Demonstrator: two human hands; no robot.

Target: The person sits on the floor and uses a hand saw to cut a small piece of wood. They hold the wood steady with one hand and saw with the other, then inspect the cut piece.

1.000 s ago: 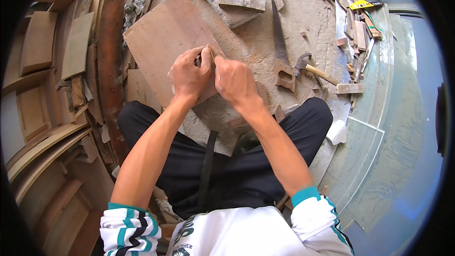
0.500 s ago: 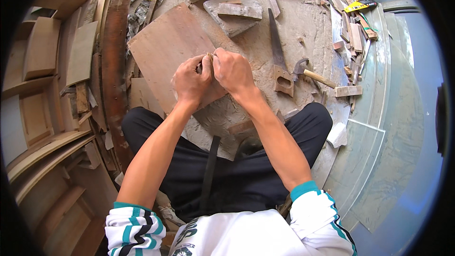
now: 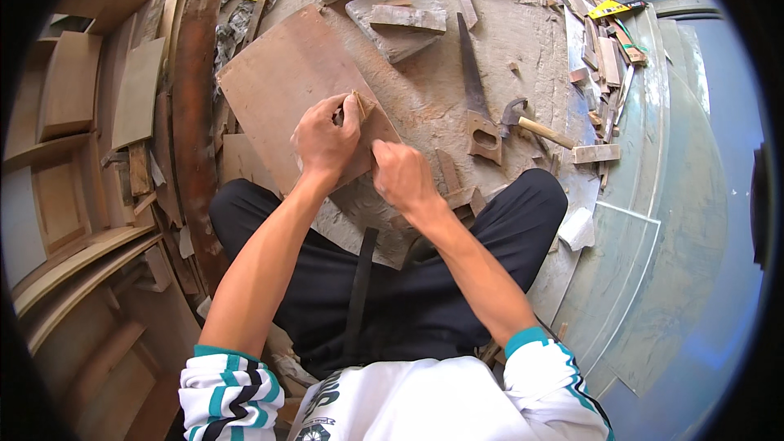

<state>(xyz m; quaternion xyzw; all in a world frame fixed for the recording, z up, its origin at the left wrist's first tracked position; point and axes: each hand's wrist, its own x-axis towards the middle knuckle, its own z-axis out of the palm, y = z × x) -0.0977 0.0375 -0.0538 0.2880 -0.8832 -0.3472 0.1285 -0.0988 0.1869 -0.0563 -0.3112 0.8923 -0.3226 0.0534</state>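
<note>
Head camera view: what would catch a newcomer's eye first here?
Two bare hands meet at the centre: the left hand pinches a thin pencil-like stick on a flat reddish-brown wooden board, the right hand pressing the board's edge. To the right, a wooden-handled handsaw and hammer lie on the dusty ground.

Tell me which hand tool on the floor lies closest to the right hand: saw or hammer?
The handsaw. Its wooden grip lies just beyond the right hand, blade pointing away from the person. The hammer, with its pale handle, lies beyond the saw's grip, further to the right.

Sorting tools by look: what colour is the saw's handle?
Brown wood, like the dusty floor; the saw shows best in the head view.
</note>
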